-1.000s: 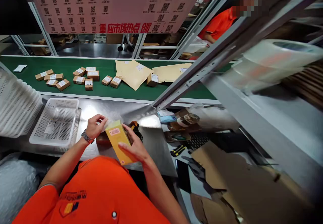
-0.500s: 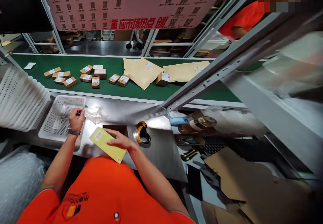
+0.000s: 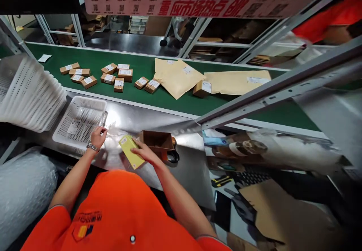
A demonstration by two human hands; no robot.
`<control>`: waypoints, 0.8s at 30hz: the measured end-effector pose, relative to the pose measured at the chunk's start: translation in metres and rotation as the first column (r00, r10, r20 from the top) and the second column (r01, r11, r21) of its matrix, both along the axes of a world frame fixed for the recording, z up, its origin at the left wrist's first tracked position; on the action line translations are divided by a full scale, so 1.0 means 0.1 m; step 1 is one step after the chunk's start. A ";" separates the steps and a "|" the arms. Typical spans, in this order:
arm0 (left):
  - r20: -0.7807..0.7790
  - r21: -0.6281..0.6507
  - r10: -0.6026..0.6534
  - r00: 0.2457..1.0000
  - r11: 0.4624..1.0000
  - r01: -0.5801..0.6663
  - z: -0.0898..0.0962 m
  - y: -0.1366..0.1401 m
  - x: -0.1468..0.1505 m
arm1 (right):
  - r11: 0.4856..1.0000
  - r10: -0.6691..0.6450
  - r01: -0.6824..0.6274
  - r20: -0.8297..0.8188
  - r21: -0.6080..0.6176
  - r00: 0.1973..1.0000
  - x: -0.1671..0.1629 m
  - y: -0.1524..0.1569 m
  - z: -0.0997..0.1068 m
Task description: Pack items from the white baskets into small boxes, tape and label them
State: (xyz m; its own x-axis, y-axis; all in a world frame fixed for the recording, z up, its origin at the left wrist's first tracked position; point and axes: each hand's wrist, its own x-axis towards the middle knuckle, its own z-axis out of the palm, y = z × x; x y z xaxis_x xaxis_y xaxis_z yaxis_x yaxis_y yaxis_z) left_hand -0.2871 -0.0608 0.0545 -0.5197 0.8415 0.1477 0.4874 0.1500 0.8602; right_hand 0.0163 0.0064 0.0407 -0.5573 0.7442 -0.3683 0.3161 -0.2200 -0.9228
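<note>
My left hand (image 3: 98, 137) is closed in a pinch on the edge of a crumpled clear plastic bag (image 3: 113, 131) above the metal bench, just right of a white perforated basket (image 3: 63, 130). A flat yellow box (image 3: 130, 153) with a white label is in my right hand (image 3: 144, 153), fingers over its right side. Clear film shows around the yellow box's lower edge. Directly behind my right hand stands an open brown cardboard box (image 3: 155, 134). A tape dispenser (image 3: 173, 156) is partly hidden by that carton.
Small labelled cartons (image 3: 123, 75) and padded envelopes (image 3: 178, 79) lie on the green conveyor (image 3: 169, 103) beyond the bench. Stacked baskets (image 3: 34, 92) stand left, above a bubble-wrap roll (image 3: 25, 190). A metal post (image 3: 249, 103) slants across the right, near a yellow cutter (image 3: 222, 181) and cardboard (image 3: 283, 205).
The view has shifted, moving the scene right and up. My left hand has moved away from the basket. The open carton now sits farther right, partly covering the tape dispenser.
</note>
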 end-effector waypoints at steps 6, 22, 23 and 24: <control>0.109 -0.143 -0.111 0.988 0.982 0.126 -0.43 0.01 0.34 | 0.994 -0.105 0.108 -0.127 0.017 0.986 0.23 -0.21 -0.15; 0.058 -0.332 -0.196 0.979 0.921 0.204 -0.82 -0.09 0.44 | 0.901 -0.030 -0.077 0.237 0.427 0.971 -0.31 -0.71 -0.96; 0.040 -0.323 -0.218 0.975 0.920 0.219 -0.84 -0.11 0.45 | 0.892 0.003 -0.121 0.261 0.436 0.965 -0.32 -0.70 -0.94; 0.025 -0.316 -0.242 0.970 0.919 0.237 -0.85 -0.13 0.46 | 0.886 0.024 -0.153 0.286 0.437 0.958 -0.34 -0.69 -0.93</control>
